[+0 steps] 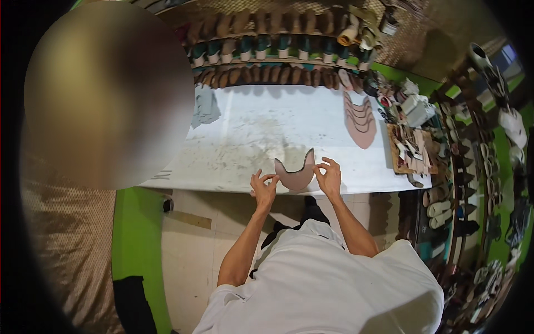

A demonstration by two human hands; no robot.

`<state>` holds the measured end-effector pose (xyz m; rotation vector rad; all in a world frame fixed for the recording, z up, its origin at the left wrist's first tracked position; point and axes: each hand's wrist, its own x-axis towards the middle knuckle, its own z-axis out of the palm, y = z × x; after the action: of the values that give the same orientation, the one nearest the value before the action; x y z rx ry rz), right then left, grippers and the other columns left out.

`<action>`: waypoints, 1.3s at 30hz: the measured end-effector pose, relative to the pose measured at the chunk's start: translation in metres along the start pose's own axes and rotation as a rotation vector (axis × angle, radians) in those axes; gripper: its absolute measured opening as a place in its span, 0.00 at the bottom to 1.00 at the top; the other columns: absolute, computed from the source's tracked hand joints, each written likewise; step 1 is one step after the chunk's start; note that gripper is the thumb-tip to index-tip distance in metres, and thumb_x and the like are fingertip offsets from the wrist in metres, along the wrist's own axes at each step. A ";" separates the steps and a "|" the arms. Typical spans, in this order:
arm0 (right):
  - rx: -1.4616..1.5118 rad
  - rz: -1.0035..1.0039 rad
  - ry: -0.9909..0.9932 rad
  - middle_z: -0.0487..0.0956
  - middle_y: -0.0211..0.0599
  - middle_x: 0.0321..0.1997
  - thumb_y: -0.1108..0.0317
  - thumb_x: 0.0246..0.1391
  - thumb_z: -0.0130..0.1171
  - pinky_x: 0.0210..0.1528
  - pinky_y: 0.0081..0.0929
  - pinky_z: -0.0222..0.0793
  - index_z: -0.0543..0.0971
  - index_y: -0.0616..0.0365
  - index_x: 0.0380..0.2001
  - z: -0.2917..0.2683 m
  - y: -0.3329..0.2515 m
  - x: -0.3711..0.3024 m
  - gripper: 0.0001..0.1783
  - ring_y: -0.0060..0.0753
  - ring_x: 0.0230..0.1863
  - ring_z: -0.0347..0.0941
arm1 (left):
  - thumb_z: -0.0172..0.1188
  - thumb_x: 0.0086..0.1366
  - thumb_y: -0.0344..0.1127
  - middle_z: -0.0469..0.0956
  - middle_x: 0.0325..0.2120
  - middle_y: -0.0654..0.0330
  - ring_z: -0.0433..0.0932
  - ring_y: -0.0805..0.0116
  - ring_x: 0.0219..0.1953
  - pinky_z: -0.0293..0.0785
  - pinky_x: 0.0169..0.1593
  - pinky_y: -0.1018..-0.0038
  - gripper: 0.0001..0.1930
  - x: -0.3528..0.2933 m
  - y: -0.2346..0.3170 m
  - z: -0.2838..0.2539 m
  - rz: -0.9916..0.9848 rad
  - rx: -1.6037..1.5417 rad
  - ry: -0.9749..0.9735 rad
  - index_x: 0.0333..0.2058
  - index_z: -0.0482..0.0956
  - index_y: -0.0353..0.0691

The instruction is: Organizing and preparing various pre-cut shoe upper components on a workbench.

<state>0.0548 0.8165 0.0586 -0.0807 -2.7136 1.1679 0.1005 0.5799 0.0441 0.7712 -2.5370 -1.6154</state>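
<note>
Count: left hand [264, 190], right hand [330, 178] pinch one dark-edged pink U-shaped piece [297, 179] at white surface [245, 128]; one overlapping pink-piece stack [365, 136] lies right.

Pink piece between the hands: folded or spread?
Spread: the pink piece shows its broad U-shape, with no visible fold across it, between the left hand and right hand.

Lettering: none we can read; one small dark mark [240, 297] on a white shirt [322, 284], too tiny to decipher.
</note>
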 end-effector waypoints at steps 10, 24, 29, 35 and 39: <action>-0.282 0.078 0.199 0.77 0.41 0.65 0.61 0.53 0.71 0.73 0.52 0.57 0.91 0.51 0.33 -0.125 0.128 0.040 0.08 0.54 0.70 0.64 | 0.72 0.61 0.52 0.65 0.72 0.51 0.47 0.43 0.78 0.43 0.67 0.26 0.12 0.000 0.070 0.181 0.138 0.160 -0.213 0.38 0.92 0.56; -0.401 0.003 0.061 0.67 0.42 0.74 0.61 0.56 0.68 0.80 0.67 0.28 0.90 0.51 0.34 -0.175 0.225 0.152 0.08 0.57 0.79 0.50 | 0.70 0.60 0.52 0.58 0.75 0.49 0.41 0.39 0.79 0.39 0.63 0.16 0.13 0.050 0.111 0.331 0.132 0.309 -0.129 0.38 0.91 0.54; -0.407 0.053 -0.003 0.66 0.43 0.74 0.60 0.57 0.67 0.79 0.73 0.25 0.89 0.50 0.34 -0.168 0.239 0.173 0.08 0.59 0.80 0.48 | 0.69 0.62 0.53 0.56 0.75 0.48 0.39 0.38 0.79 0.37 0.63 0.15 0.13 0.069 0.130 0.346 0.114 0.317 -0.140 0.40 0.91 0.56; -0.382 0.007 0.021 0.65 0.44 0.74 0.62 0.58 0.66 0.78 0.74 0.24 0.88 0.51 0.34 -0.164 0.242 0.186 0.07 0.59 0.80 0.48 | 0.69 0.63 0.54 0.56 0.76 0.48 0.39 0.38 0.79 0.37 0.62 0.14 0.12 0.084 0.135 0.349 0.097 0.342 -0.116 0.41 0.90 0.59; -0.432 -0.007 0.024 0.63 0.40 0.76 0.59 0.57 0.70 0.77 0.76 0.24 0.88 0.48 0.33 -0.159 0.252 0.188 0.06 0.60 0.81 0.46 | 0.69 0.64 0.54 0.55 0.76 0.49 0.38 0.38 0.79 0.37 0.62 0.14 0.11 0.086 0.135 0.353 0.084 0.381 -0.129 0.41 0.90 0.61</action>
<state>-0.1057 1.1264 0.0109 -0.1424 -2.8907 0.5561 -0.1286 0.8853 -0.0210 0.5847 -2.9717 -1.2090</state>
